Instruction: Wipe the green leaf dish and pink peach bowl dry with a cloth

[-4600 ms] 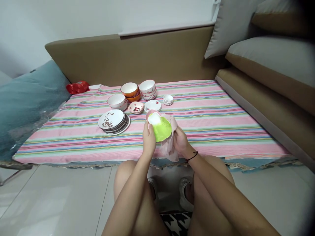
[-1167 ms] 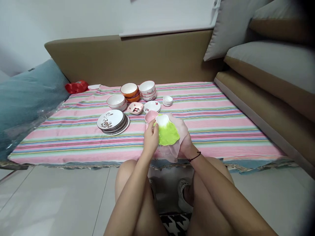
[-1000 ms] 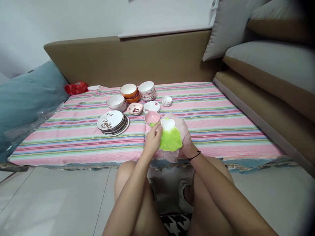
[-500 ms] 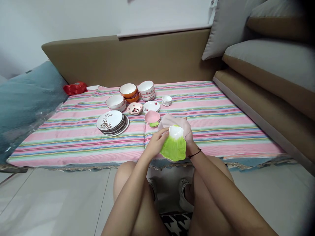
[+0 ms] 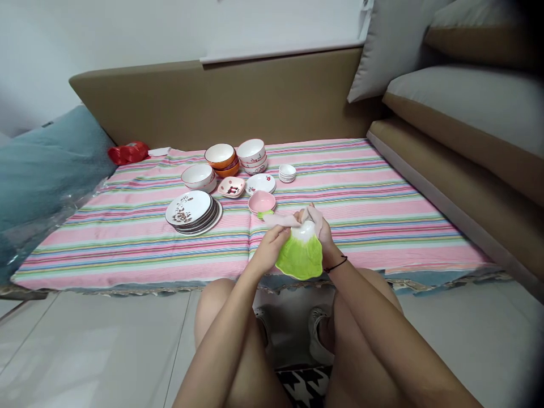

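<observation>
A green and white leaf-shaped dish (image 5: 300, 258) is held above the front edge of the striped cloth, its inner face toward me. My left hand (image 5: 272, 246) grips its left side, thumb on the rim. At the far rim, my right hand (image 5: 325, 232) is closed on a pale pink cloth (image 5: 313, 215), which is folded over the dish's white end. Part of that cloth also stretches left toward my left hand. Just beyond lies a pink bowl (image 5: 262, 202) with a green leaf-like tab.
On the striped cloth (image 5: 365, 198) stand stacked plates (image 5: 189, 208), white bowls (image 5: 251, 152), orange bowls (image 5: 221, 157), a square dish (image 5: 232, 187), flowered plates (image 5: 260, 183) and small white dishes (image 5: 287, 173). Grey-brown cushions (image 5: 450, 124) rise at the right; a red bundle (image 5: 128, 152) lies back left.
The pink cloth, spread behind the dish before, is now bunched over its far rim, with my right fingers showing there. The dish stays in nearly the same place.
</observation>
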`<action>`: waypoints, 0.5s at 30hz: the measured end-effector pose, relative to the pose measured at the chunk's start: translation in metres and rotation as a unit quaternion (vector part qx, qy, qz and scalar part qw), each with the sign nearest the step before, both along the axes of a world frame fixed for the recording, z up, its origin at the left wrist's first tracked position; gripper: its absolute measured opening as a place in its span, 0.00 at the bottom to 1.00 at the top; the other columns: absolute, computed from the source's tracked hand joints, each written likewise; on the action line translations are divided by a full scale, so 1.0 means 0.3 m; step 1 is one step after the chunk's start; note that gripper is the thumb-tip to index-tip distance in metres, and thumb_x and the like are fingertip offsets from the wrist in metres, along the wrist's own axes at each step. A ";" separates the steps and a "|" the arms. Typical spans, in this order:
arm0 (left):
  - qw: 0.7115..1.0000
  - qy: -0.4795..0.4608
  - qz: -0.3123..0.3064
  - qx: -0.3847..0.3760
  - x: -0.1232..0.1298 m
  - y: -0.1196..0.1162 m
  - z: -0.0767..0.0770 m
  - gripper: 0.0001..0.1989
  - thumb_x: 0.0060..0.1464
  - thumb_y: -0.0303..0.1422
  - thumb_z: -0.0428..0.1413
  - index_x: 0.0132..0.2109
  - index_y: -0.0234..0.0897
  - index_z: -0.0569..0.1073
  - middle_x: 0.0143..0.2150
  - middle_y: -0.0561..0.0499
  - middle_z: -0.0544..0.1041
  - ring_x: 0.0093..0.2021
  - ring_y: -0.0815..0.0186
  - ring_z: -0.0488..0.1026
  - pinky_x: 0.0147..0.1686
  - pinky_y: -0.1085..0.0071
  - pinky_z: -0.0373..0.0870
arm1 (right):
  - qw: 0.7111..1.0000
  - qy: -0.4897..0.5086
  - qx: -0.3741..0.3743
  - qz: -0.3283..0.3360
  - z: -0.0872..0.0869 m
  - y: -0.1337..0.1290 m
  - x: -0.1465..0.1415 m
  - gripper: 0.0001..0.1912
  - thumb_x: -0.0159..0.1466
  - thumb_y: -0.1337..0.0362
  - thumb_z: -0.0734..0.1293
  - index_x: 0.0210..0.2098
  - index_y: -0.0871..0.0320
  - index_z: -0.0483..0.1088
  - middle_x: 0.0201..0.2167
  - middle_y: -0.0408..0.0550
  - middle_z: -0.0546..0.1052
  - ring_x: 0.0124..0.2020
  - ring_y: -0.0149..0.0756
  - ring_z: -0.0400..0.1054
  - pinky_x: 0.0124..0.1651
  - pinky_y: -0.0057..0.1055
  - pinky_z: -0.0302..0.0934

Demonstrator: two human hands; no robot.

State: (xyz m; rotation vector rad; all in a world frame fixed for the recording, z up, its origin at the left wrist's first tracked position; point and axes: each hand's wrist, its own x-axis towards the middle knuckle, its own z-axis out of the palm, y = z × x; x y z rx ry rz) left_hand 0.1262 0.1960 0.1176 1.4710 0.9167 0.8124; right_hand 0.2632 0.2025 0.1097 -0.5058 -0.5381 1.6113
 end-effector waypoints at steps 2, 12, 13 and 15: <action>1.000 -0.010 -0.007 -0.010 0.002 0.001 -0.002 0.16 0.55 0.39 0.51 0.44 0.35 0.76 0.42 0.48 0.77 0.48 0.57 0.69 0.50 0.64 0.62 | 1.000 -0.001 0.030 -0.011 0.006 -0.002 0.006 0.24 0.65 0.55 0.57 0.15 0.57 0.59 0.16 0.41 0.61 0.18 0.28 0.56 0.29 0.27 0.59; 0.995 -0.026 0.093 0.030 0.027 0.011 -0.026 0.17 0.57 0.40 0.48 0.46 0.36 0.74 0.46 0.48 0.75 0.46 0.61 0.70 0.46 0.67 0.64 | 0.996 0.025 -0.066 0.062 0.014 -0.025 -0.008 0.16 0.63 0.53 0.57 0.32 0.55 0.70 0.24 0.44 0.75 0.36 0.39 0.71 0.40 0.36 0.67; 0.991 -0.026 0.121 0.042 0.028 0.015 -0.030 0.16 0.57 0.40 0.48 0.46 0.36 0.73 0.46 0.47 0.75 0.46 0.62 0.70 0.46 0.68 0.65 | 0.995 0.026 -0.074 0.070 0.009 -0.022 -0.014 0.15 0.62 0.53 0.58 0.33 0.55 0.70 0.25 0.45 0.76 0.38 0.40 0.71 0.41 0.36 0.67; 0.982 -0.020 0.173 0.068 0.023 0.024 -0.032 0.16 0.58 0.39 0.47 0.46 0.36 0.71 0.45 0.47 0.74 0.45 0.63 0.70 0.45 0.68 0.65 | 0.994 0.030 -0.078 0.072 -0.001 -0.016 -0.028 0.12 0.61 0.56 0.60 0.34 0.56 0.70 0.27 0.45 0.77 0.39 0.40 0.72 0.42 0.36 0.67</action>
